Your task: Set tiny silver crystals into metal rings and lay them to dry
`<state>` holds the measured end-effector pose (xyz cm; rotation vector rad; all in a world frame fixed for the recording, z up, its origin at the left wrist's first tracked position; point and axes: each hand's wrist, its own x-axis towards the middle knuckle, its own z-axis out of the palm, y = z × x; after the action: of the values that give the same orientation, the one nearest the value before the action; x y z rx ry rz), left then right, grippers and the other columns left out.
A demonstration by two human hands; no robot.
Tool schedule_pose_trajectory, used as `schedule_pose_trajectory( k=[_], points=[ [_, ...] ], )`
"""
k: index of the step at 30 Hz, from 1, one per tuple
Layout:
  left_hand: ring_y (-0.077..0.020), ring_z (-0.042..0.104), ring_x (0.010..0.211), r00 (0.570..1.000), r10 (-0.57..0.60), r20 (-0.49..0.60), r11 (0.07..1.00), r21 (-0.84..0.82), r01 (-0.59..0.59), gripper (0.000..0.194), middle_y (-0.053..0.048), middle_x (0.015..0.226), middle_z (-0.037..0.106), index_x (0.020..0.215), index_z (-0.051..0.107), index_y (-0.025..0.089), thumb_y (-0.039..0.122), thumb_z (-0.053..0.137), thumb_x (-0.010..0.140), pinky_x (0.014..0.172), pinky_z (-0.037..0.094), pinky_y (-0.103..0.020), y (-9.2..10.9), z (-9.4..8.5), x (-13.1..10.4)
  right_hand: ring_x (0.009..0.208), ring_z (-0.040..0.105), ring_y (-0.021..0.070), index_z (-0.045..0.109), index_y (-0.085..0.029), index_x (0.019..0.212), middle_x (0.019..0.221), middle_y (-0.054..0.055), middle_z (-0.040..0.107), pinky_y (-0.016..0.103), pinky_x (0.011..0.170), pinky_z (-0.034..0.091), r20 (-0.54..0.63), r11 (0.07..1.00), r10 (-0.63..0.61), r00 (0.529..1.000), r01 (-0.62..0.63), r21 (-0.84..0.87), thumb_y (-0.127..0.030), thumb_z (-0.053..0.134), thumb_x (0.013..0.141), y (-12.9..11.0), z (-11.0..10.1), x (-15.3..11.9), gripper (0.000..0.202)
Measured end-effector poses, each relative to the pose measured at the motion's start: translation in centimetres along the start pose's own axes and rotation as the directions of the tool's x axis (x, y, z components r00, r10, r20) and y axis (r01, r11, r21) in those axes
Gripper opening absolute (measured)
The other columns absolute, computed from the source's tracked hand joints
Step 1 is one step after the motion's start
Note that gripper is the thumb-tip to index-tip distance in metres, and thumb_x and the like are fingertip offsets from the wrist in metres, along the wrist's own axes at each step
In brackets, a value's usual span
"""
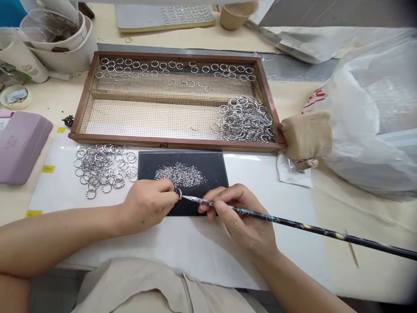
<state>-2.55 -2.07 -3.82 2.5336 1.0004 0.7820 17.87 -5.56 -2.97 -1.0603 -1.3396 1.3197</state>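
My left hand (148, 202) pinches a silver ring (178, 193) over the near part of a black pad (211, 165). In my right hand (244, 213) is a long dark pen-like stick (293, 221) with a pale pointed tip, held like a pencil. That tip meets or almost meets the ring; I cannot tell if they touch. Tiny sparkling stones (180, 174) lie scattered in a patch on the pad, just beyond both hands. Left of the pad, a loose heap of silver rings (102, 167) rests on white paper (176, 248).
Behind the pad stands a wood-framed mesh tray (176, 142) with rows of rings and a ring pile (244, 119) at its right. A purple case (24, 145) sits left. Right are a tan wrapped block (308, 134), plastic bags (374, 113) and a thin stick (352, 250).
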Motion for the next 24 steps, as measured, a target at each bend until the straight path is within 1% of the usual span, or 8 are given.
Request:
schedule_pose_trajectory(
  k=[5, 17, 24],
  points=[
    [-0.006, 0.042, 0.049, 1.0, 0.01, 0.004, 1.0, 0.004, -0.01, 0.025, 0.002, 0.061, 0.055, 0.058, 0.054, 0.014, 0.012, 0.051, 0.083, 0.044, 0.029, -0.019, -0.06, 0.03, 0.04, 0.063, 0.06, 0.0124, 0.052, -0.02, 0.079, 0.075, 0.003, 0.064, 0.024, 0.05, 0.047, -0.024, 0.999, -0.033, 0.999, 0.032, -0.041, -0.017, 0.051, 0.087, -0.31, 0.21, 0.28, 0.009],
    [-0.0061, 0.042, 0.049, 1.0, 0.011, 0.003, 1.0, 0.01, -0.011, 0.026, 0.002, 0.061, 0.055, 0.059, 0.053, 0.014, 0.013, 0.049, 0.085, 0.044, 0.028, -0.019, -0.09, 0.03, 0.02, 0.065, 0.061, 0.0144, 0.052, -0.021, 0.079, 0.074, 0.003, 0.064, 0.025, 0.048, 0.047, -0.023, 0.997, -0.013, 1.0, 0.011, -0.073, -0.021, 0.052, 0.087, -0.57, 0.33, 0.34, 0.008],
    [-0.0061, 0.041, 0.05, 1.0, 0.017, -0.006, 1.0, -0.003, -0.017, 0.026, 0.002, 0.061, 0.054, 0.058, 0.052, 0.014, 0.012, 0.051, 0.084, 0.044, 0.028, -0.02, -0.04, -0.01, 0.08, 0.064, 0.061, 0.0139, 0.052, -0.021, 0.079, 0.074, 0.003, 0.064, 0.025, 0.046, 0.046, -0.015, 0.995, -0.021, 1.0, 0.019, -0.1, -0.02, 0.051, 0.087, -0.62, 0.4, 0.4, 0.008]
  ],
)
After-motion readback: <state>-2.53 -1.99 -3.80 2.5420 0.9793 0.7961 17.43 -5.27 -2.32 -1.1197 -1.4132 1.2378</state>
